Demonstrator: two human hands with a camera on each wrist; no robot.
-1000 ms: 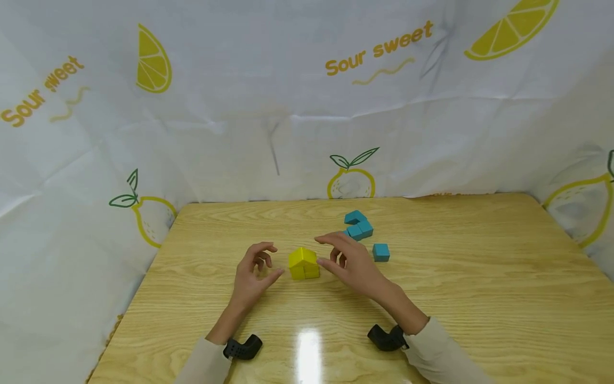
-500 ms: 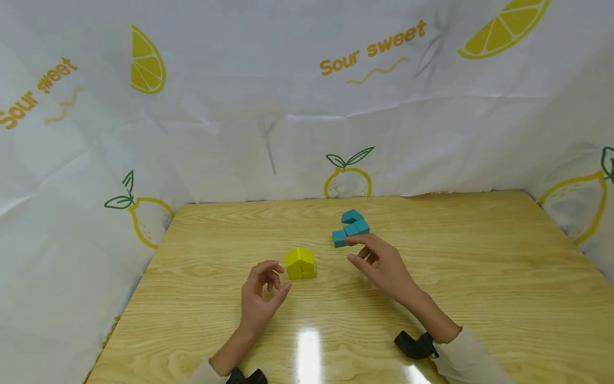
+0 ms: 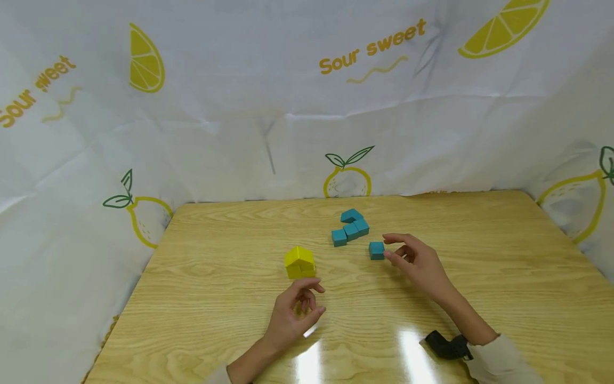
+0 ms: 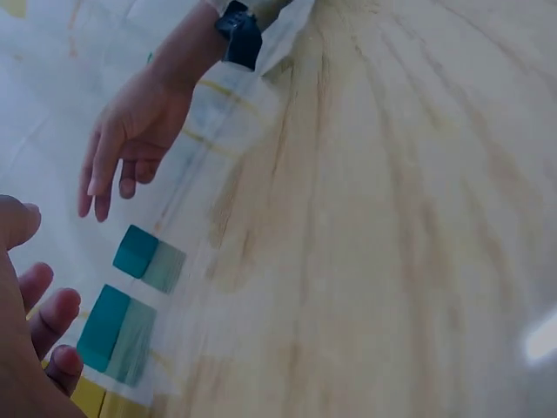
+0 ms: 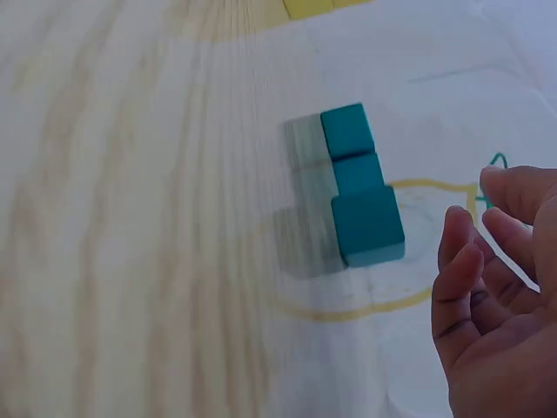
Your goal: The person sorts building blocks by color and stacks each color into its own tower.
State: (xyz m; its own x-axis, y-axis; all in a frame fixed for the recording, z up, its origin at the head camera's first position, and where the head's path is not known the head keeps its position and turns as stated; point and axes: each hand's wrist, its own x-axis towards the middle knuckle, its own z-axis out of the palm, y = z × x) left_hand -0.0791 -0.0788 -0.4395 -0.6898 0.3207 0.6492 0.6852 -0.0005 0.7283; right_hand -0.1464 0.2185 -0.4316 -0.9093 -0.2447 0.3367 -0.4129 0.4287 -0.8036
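A single blue cube (image 3: 376, 250) lies on the table, with my right hand (image 3: 416, 265) just to its right. The thumb tip comes up to the cube's side, and the other fingers are loosely bent above. In the right wrist view, that hand (image 5: 505, 296) is empty and the cube (image 5: 369, 226) stands apart from it. My left hand (image 3: 291, 316), loosely curled and holding nothing, hovers in front of a small yellow block house (image 3: 299, 262). The house has a pointed roof piece over smaller blocks, and its lower front edge is partly overlapped by the left fingers.
Behind the lone cube, several blue blocks lie in a bent row: cubes (image 3: 350, 231) and a slanted piece (image 3: 352, 215). A white lemon-print cloth (image 3: 240, 154) hangs along the back and sides of the wooden table (image 3: 216, 245).
My right hand has moved right, from beside the yellow house to the lone blue cube. My left hand has drawn back and right, to the front of the house.
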